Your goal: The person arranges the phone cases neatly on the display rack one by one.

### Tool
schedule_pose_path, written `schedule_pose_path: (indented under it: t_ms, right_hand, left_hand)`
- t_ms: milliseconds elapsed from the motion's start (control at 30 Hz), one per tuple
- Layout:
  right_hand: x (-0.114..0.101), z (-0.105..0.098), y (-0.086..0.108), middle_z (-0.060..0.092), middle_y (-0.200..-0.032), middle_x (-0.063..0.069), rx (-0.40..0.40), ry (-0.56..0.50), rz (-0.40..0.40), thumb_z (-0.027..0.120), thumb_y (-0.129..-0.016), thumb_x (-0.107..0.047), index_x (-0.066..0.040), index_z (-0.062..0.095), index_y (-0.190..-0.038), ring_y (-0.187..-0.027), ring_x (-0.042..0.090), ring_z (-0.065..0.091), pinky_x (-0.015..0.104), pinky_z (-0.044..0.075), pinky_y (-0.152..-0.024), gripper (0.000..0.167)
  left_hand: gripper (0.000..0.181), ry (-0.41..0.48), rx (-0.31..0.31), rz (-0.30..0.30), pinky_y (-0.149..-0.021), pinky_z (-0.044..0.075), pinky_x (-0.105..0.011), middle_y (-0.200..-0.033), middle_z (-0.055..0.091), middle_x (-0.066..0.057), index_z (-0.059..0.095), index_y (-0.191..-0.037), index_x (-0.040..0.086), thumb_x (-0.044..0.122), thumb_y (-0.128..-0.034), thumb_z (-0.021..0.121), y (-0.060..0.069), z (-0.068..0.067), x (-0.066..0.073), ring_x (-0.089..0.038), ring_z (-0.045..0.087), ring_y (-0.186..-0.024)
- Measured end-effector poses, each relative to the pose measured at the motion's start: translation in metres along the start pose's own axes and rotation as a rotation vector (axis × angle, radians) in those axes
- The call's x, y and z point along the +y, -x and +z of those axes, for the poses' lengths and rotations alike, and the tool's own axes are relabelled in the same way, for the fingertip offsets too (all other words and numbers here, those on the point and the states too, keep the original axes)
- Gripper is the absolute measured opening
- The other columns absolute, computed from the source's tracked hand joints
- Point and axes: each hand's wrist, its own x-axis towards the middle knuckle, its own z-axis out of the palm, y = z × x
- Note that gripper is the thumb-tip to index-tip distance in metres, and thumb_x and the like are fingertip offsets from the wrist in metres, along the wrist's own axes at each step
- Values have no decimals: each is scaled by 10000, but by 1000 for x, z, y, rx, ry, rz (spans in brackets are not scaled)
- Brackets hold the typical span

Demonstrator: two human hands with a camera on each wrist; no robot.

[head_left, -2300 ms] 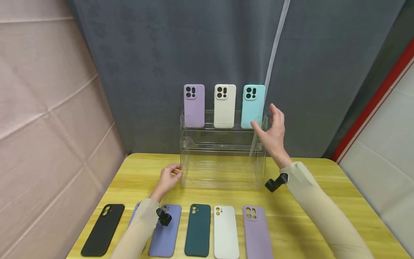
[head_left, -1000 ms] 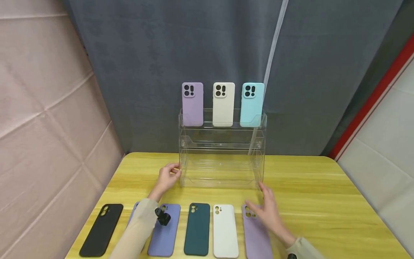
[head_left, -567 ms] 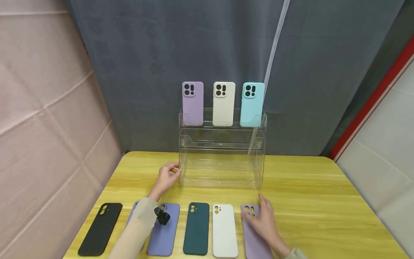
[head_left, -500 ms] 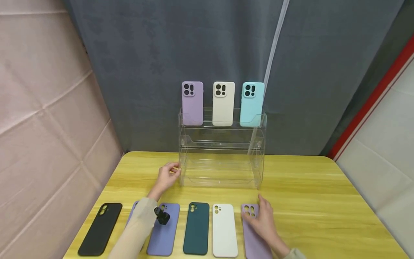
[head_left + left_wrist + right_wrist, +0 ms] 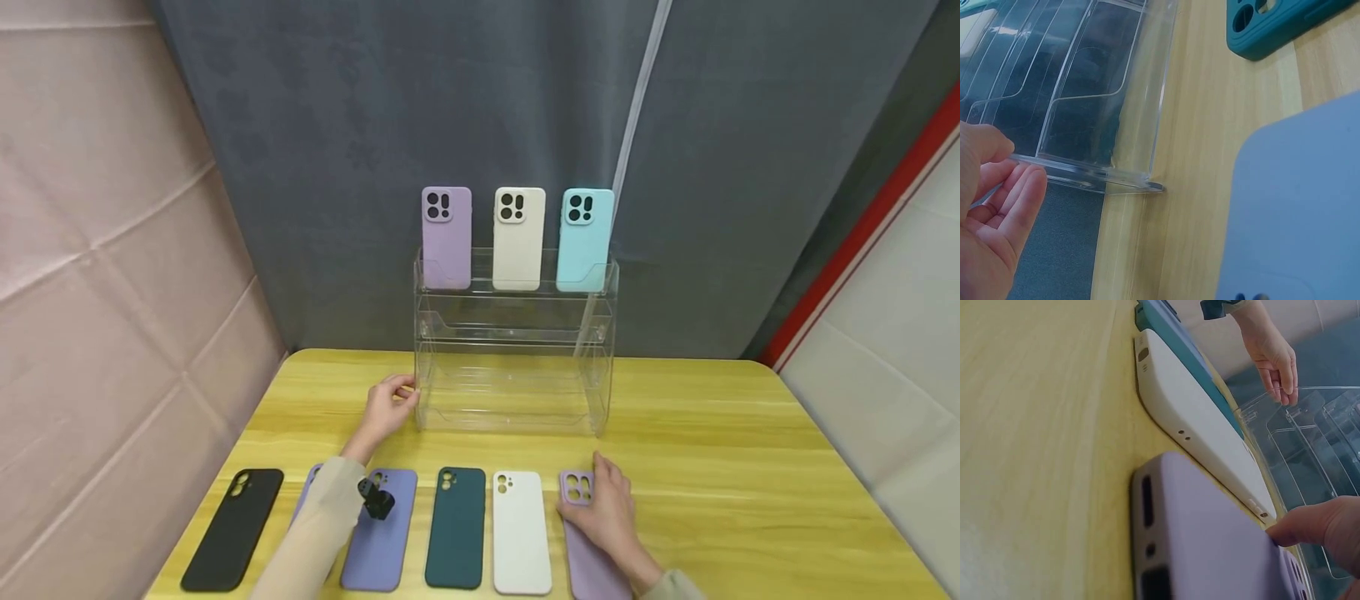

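Observation:
My right hand (image 5: 607, 512) spans the light purple phone case (image 5: 596, 569) lying at the right end of a row on the table. In the right wrist view the thumb (image 5: 1310, 526) presses that case's near edge; the other fingers are mostly out of sight there. With thumb and fingers, my left hand (image 5: 386, 410) pinches the left side panel of a clear acrylic display stand (image 5: 513, 337). On its top tier a lilac phone case (image 5: 447, 250), a cream one (image 5: 518, 250) and a turquoise one (image 5: 585, 250) stand upright.
Left of the purple case lie a white case (image 5: 522, 533), a dark green case (image 5: 455, 529), a blue-violet case (image 5: 390, 550) and a black case (image 5: 234, 529). My left forearm partly covers another violet case (image 5: 307, 487). A grey curtain (image 5: 337, 167) hangs behind the table.
My right hand has come down from beside the turquoise case to the purple case on the table, and its fingers have closed about that case. The left hand stays at the stand.

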Motion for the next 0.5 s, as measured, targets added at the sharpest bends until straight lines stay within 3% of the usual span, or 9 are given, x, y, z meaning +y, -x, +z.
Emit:
schedule_pose_path:
  t_ms: [500]
  right_hand:
    - [3,-8,4,400,-1250,388,-42,64,-33,797,-538,-145,209,292,-1336,-1083,476,411,565,393,-883,1008]
  left_hand:
    - [274,11,-16,8,-714,552,-336,-1054,602,-251,612,-1099,-135,-19,-852,612,0,-1,0,-325,610,-852]
